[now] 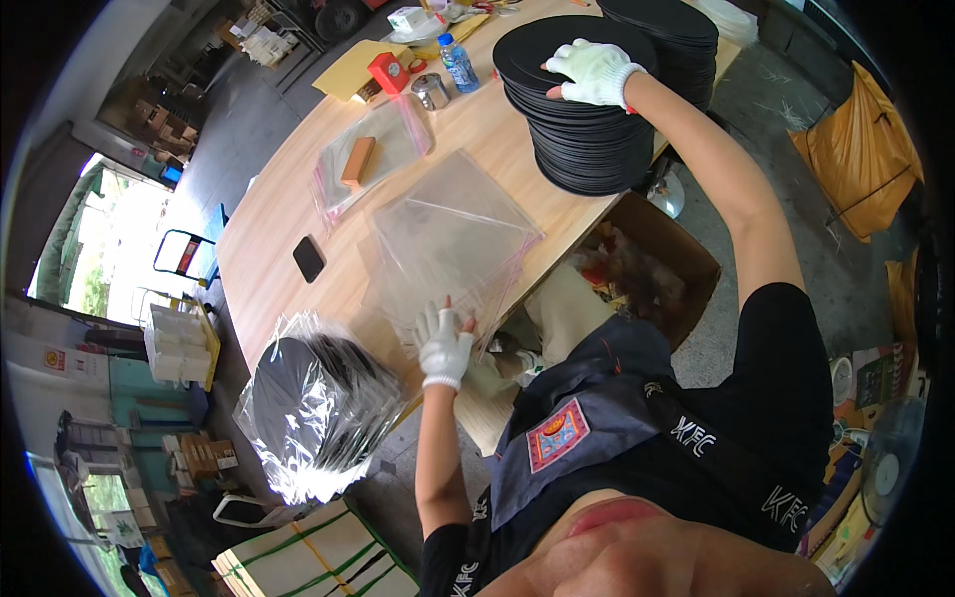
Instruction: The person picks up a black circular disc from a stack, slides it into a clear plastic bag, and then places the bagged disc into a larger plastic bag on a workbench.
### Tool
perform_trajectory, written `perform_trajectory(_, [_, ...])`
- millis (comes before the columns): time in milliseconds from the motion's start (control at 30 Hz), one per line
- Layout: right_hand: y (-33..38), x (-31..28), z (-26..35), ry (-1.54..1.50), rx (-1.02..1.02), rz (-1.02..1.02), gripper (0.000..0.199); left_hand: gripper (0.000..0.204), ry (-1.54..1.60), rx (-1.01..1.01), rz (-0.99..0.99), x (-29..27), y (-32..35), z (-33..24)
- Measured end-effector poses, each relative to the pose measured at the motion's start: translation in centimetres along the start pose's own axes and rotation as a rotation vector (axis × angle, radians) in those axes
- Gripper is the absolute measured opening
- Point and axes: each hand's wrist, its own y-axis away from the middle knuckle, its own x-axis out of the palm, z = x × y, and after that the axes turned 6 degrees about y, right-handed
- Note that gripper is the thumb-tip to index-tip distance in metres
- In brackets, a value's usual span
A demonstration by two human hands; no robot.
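Observation:
My left hand (445,343), in a white glove with bare fingertips, rests at the near edge of a pile of clear flat plastic bags (458,214). Its fingers are apart, touching the film. On the far right, my right hand (595,75), gloved the same way, lies over the top of a tall stack of thin black round discs (582,149). Its fingers look spread, and no disc is lifted from the stack. Left of my left hand stands a pile of black discs in clear bags (318,408), shiny and slightly leaning.
A second black disc stack (686,40) stands behind the first. Further bags (393,134) carry an orange-brown block (358,161). Also on the table (269,214) are a phone (308,259), metal jar (431,92), water bottle (458,65) and red box (388,73). Below the edge sits an open carton (686,264).

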Motion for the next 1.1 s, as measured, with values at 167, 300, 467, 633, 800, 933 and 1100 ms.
perform_trajectory(167, [0.0,1.3,-0.5,0.081,-0.074,-0.079,0.039,0.063,-0.141,0.039,0.186,4.9,-4.9,3.5])
perform_trajectory(300, [-1.3,2.2,-0.7,0.074,-0.059,-0.134,0.026,0.058,0.250,0.055,0.116,2.5,-7.8,-0.6])
perform_trajectory(467, [4.2,0.2,-0.6,-0.045,-0.399,-0.505,0.011,0.070,1.754,-0.078,0.590,-2.0,-10.5,-11.9])
perform_trajectory(633, [13.7,-1.5,6.3,-0.347,-0.882,-0.608,0.024,0.058,1.939,-0.356,0.419,-4.4,-13.3,-12.3])
perform_trajectory(800, [15.2,3.8,8.1,-0.622,-0.617,-0.267,0.072,0.037,1.491,-0.133,0.044,-5.8,-9.4,-9.8])
perform_trajectory(933, [9.4,10.1,11.5,-1.346,0.046,-0.254,0.089,0.029,0.965,-0.042,-0.040,-8.4,-7.7,-6.3])
perform_trajectory(1100, [5.4,16.6,17.1,-1.806,0.039,-0.044,0.071,0.029,0.965,-0.043,-0.153,-6.0,-7.6,-2.6])
